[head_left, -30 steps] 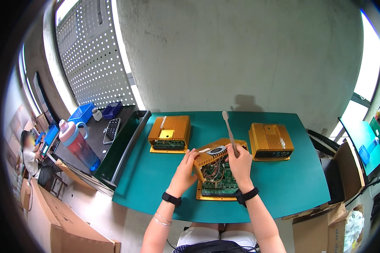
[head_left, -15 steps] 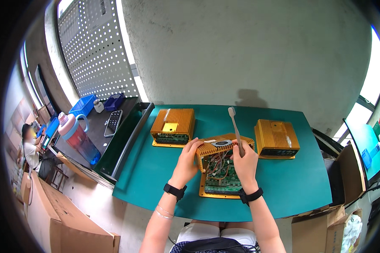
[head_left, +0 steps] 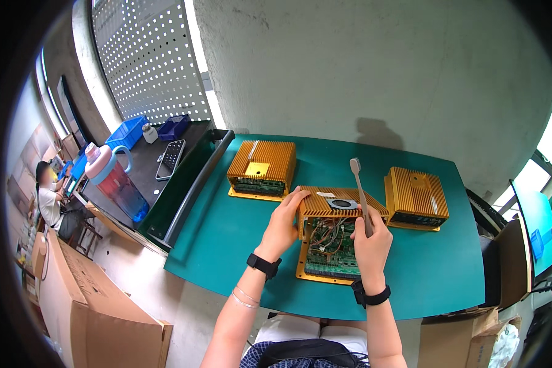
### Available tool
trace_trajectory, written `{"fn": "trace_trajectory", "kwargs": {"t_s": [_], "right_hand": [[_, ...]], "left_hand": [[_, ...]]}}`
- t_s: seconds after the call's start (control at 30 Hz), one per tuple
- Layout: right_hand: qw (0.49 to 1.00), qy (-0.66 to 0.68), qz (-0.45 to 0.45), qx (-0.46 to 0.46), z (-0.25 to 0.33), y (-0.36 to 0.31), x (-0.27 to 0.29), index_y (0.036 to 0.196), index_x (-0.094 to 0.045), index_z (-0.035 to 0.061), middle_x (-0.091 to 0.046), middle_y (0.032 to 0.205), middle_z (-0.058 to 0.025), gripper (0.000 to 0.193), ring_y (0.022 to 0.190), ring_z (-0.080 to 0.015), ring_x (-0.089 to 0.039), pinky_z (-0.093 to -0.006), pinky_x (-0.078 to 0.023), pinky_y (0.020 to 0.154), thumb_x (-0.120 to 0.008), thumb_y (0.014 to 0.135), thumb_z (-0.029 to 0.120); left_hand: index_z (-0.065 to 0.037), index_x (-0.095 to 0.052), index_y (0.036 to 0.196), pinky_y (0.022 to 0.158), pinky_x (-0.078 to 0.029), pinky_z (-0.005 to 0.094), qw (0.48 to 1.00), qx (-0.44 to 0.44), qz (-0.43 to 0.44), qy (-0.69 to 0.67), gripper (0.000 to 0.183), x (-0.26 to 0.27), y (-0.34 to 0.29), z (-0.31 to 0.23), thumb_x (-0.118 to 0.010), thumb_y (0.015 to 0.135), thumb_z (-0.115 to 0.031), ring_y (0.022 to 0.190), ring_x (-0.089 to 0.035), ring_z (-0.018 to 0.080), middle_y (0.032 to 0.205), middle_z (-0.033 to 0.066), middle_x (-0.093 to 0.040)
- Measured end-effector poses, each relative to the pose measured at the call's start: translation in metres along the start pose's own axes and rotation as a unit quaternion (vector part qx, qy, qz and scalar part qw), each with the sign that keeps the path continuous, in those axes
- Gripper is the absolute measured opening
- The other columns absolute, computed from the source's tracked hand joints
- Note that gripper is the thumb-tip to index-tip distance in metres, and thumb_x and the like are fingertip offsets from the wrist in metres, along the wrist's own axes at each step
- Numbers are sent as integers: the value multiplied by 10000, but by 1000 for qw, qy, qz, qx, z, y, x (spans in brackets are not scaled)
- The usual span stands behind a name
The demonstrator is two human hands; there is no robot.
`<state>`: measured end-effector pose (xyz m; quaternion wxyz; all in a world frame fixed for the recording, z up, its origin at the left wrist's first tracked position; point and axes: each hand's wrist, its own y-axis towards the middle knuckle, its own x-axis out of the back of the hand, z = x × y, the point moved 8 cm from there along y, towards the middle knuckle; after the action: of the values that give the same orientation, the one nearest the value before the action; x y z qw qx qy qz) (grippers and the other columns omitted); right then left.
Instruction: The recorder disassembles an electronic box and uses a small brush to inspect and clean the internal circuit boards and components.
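In front of me, a gold finned metal cover (head_left: pixel 316 201) with a dark oval in its top sits over the back part of a green circuit board (head_left: pixel 331 264) with bundled wires, on a gold base plate. My left hand (head_left: pixel 281 226) grips the cover's left end. A toothbrush (head_left: pixel 360 184) stands upright in my right hand (head_left: pixel 372 245), bristle head up, while those fingers are also at the cover's front right edge. Whether the cover rests on the base all round is hidden.
Similar gold finned boxes stand at the back left (head_left: pixel 262 159) and back right (head_left: pixel 416 196) of the green table (head_left: pixel 227 245). Left of it, a black side table carries a bottle (head_left: pixel 119 187), a phone (head_left: pixel 170 159) and blue bins (head_left: pixel 127 133). Another person sits far left.
The cover has gone from a slant to nearly level over the board, both hands still on it. The toothbrush remains in my right hand. The whole view has shifted slightly.
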<state>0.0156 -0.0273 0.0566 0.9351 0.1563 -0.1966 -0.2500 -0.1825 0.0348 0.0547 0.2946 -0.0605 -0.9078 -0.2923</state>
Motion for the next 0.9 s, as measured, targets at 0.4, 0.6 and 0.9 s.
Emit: {"fn": "trace_trajectory", "kwargs": {"t_s": [0.4, 0.6, 0.9], "right_hand": [[1000, -18, -15, -16, 6, -12, 14, 1131, -615, -11, -644, 806, -125, 269, 588, -168, -553, -298, -467, 571, -589, 865, 16], [996, -78, -16, 44, 25, -11, 13, 1157, -602, -11, -655, 884, -139, 300, 628, -189, -570, -304, -478, 580, -588, 858, 1], [997, -69, 12, 27, 22, -6, 9, 1203, -605, -5, -666, 924, -158, 316, 656, -202, -582, -317, -489, 625, -571, 891, 28]], "left_hand": [[-64, -503, 1273, 1039, -442, 408, 994, -19, 47, -93, 618, -15, 4, 2, -675, 710, 125, 1306, -435, 393, 1357, 204, -492], [-35, -502, 1266, 1065, -425, 396, 994, -25, 45, -96, 600, -17, 4, 6, -681, 714, 119, 1325, -428, 367, 1328, 188, -512], [-36, -457, 1351, 1107, -382, 382, 988, -17, 61, -139, 682, -20, 4, 16, -706, 729, 93, 1373, -383, 332, 1358, 175, -498]]}}
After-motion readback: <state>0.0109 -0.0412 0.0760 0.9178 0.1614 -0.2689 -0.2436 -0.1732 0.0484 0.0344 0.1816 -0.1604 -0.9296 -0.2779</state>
